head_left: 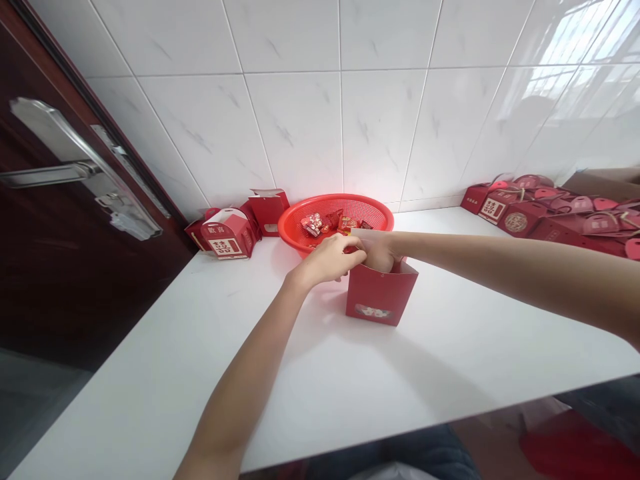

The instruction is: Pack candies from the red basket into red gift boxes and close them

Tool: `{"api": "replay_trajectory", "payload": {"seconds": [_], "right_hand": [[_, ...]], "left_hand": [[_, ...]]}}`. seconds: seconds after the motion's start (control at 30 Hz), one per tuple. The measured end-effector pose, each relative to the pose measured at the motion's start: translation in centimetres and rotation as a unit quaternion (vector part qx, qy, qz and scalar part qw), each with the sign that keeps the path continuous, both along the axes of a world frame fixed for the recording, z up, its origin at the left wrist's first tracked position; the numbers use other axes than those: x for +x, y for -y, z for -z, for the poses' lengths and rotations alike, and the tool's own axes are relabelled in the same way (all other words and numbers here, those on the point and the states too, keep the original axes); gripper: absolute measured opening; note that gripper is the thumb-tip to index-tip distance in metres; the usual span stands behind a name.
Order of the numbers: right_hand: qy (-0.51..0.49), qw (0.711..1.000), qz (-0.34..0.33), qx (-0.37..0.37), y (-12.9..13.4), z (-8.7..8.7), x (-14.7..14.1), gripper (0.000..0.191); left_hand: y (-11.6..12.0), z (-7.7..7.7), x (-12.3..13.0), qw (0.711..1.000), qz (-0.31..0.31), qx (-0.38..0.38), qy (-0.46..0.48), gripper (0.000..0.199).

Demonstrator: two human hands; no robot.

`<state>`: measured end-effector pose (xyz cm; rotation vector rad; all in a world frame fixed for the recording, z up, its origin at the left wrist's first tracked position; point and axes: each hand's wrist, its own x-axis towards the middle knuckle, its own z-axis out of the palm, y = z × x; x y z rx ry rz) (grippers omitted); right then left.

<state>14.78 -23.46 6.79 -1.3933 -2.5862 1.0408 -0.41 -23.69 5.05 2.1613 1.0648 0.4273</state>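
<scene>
A red paper gift box (375,297) stands upright on the white table, its top open and a small decorated window low on the front. My left hand (333,259) is at the box's upper left edge, with its fingers curled against the rim. My right hand (379,257) reaches down inside the box, so its fingers are hidden and I cannot see what they hold. Right behind the box is a red plastic basket (385,207) with several red-wrapped sweets (313,225) in it.
Folded red gift boxes (227,233) and an open-topped red box (270,210) stand at the back left. Many closed red boxes (520,217) crowd the right, by a cardboard box (600,181). A tiled wall (295,133) bounds the table (320,393); a door (45,267) is left.
</scene>
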Motion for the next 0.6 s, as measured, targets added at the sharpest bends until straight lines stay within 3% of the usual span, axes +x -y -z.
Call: {"api": "replay_trajectory", "payload": {"seconds": [0.1,0.37,0.5,0.6], "right_hand": [[0.047,0.997,-0.011,-0.052,-0.1,-0.2,0.0,0.031],[0.122,0.99,-0.039,-0.066,-0.3,-1.6,1.2,0.019],[0.151,0.985,-0.078,-0.012,1.3,-3.8,2.5,0.031],[0.146,0.984,-0.095,0.032,3.0,-5.1,3.5,0.028]], "left_hand": [[0.1,-0.1,0.0,1.0,-0.002,-0.003,-0.003,0.018],[0.0,-0.2,-0.2,1.0,0.01,-0.017,-0.002,0.016],[0.1,-0.5,-0.5,0.999,0.027,-0.02,-0.014,0.02],[0.2,-0.7,-0.7,0.999,0.04,-0.027,-0.016,0.025]]}}
